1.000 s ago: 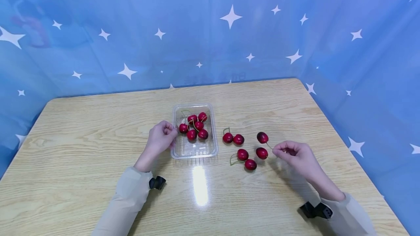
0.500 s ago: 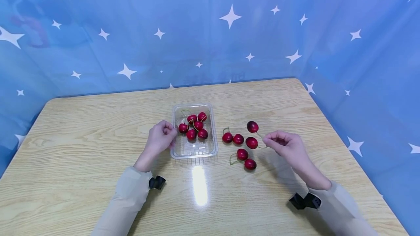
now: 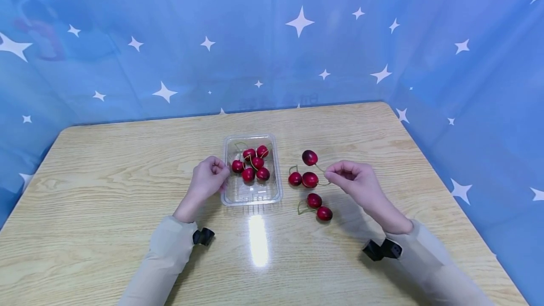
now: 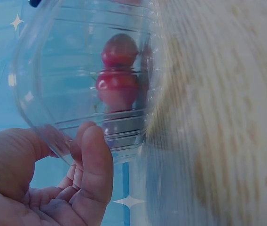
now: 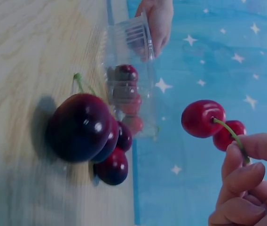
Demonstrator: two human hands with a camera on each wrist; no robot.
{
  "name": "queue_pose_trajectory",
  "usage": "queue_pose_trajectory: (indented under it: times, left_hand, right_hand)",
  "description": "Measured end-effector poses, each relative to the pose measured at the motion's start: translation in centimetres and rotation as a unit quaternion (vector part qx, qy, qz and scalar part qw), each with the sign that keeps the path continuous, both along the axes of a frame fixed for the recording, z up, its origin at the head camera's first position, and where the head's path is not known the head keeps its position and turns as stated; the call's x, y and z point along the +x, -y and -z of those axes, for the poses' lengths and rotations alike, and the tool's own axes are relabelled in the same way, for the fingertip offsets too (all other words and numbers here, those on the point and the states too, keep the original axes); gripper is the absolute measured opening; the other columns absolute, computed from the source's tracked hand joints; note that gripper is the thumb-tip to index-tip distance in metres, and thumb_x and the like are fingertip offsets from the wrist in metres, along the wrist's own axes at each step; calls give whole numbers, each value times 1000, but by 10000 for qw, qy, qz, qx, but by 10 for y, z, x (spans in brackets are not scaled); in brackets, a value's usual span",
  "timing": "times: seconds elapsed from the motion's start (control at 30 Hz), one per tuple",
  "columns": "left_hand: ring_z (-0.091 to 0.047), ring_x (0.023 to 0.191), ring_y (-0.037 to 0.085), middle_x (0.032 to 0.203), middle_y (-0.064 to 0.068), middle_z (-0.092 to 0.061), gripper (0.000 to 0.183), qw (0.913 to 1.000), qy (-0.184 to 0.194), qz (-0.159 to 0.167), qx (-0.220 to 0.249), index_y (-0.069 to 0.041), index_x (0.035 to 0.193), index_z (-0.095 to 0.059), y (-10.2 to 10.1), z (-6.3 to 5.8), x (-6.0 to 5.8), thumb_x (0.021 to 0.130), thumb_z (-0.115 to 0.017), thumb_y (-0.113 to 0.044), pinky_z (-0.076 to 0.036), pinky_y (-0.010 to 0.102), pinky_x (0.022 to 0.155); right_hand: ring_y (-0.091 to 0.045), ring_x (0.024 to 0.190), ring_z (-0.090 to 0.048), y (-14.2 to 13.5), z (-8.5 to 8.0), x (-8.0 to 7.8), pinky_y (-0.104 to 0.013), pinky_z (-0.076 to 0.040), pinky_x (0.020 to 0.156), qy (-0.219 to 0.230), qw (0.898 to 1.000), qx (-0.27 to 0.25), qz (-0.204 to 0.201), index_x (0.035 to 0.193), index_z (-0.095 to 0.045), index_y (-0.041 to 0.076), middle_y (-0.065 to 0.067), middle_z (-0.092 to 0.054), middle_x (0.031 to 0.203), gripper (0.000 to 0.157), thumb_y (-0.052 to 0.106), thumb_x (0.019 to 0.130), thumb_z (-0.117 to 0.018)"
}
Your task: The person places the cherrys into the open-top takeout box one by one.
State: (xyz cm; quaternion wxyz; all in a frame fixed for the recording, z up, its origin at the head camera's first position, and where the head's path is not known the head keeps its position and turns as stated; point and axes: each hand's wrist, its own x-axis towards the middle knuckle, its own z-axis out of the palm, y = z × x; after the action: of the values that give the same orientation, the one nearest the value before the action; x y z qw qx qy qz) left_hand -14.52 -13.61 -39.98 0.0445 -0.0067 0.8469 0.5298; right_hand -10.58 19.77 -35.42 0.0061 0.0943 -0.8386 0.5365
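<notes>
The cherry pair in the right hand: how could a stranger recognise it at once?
On the wooden table, find the clear tray, then go right to the person's right hand. It pinches the cherry pair by the green stems. Unlike the cherries lying nearby, this pair is lifted off the table.

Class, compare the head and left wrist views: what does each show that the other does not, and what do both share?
Head only: the right hand holding a cherry pair, some loose cherries, both sleeves.

Left wrist only: the left hand seen from its palm side.

Both: that hand at the tray, cherries inside it, the table and the starry backdrop.
</notes>
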Motion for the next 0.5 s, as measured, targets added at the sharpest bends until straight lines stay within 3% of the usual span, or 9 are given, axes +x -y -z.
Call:
queue_pose_trajectory:
  times: [0.3, 0.5]
  left_hand:
    - [-54, 44, 11, 62, 8, -56, 5, 10000, 1, 61, 25, 4, 89, -52, 0, -2, 1, 88, -52, 0, -55, 33, 47]
    - [-54, 44, 11, 61, 7, -55, 4, 10000, 13, 48, 12, 4, 89, -52, 0, -2, 1, 88, -53, 0, -55, 34, 47]
  right_hand:
    - [-9, 55, -40, 19, -4, -9, -23, -32, 45, 116, 9992, -300, -247, 90, -67, -3, 5, -58, 70, 12, 9, 87, -65]
    - [-9, 55, -40, 32, -5, -13, -21, -31, 46, 211, 9979, -477, -385, 90, -67, -2, -1, -60, 70, 10, 7, 87, -65]
